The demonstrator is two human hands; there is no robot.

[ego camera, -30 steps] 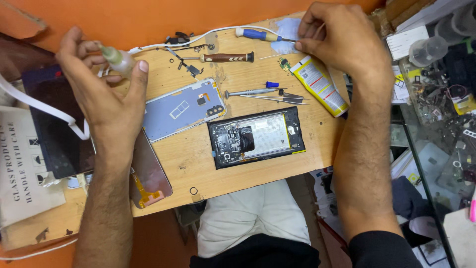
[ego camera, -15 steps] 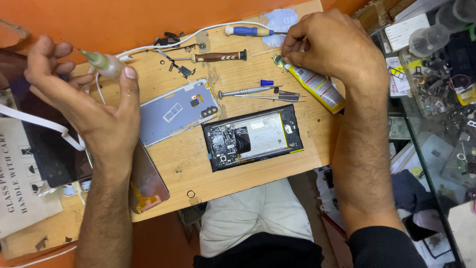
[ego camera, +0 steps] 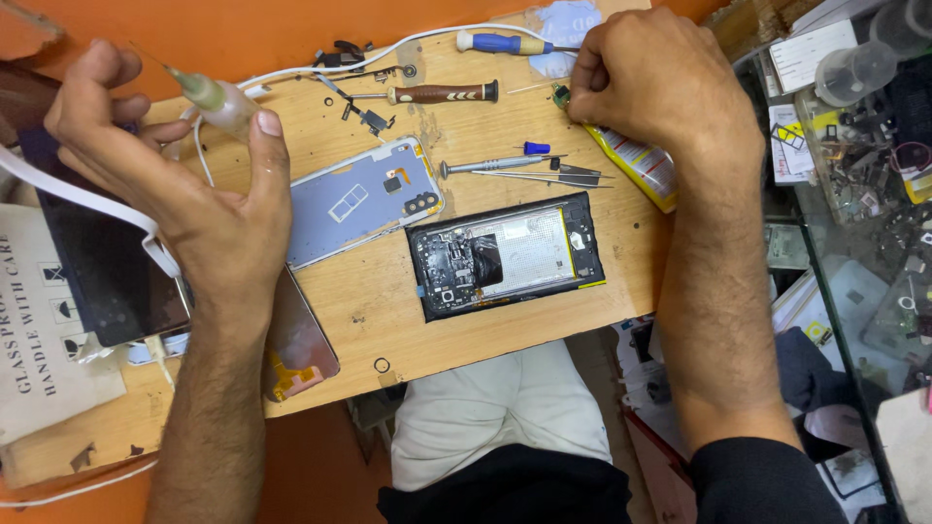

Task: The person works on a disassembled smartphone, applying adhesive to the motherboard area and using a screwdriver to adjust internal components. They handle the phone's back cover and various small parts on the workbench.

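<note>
Around one opened phone (ego camera: 507,255) on the wooden board (ego camera: 388,330): two hands (ego camera: 194,194), two screwdrivers (ego camera: 505,43) above it, one grey back cover (ego camera: 359,199) left, one yellow tube (ego camera: 636,165) right, one small bottle (ego camera: 218,97).

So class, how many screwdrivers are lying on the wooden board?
3. A blue-handled screwdriver at the far edge, a brown-handled screwdriver just nearer, and a slim metal screwdriver above the opened phone. The hands may hide others.
</note>
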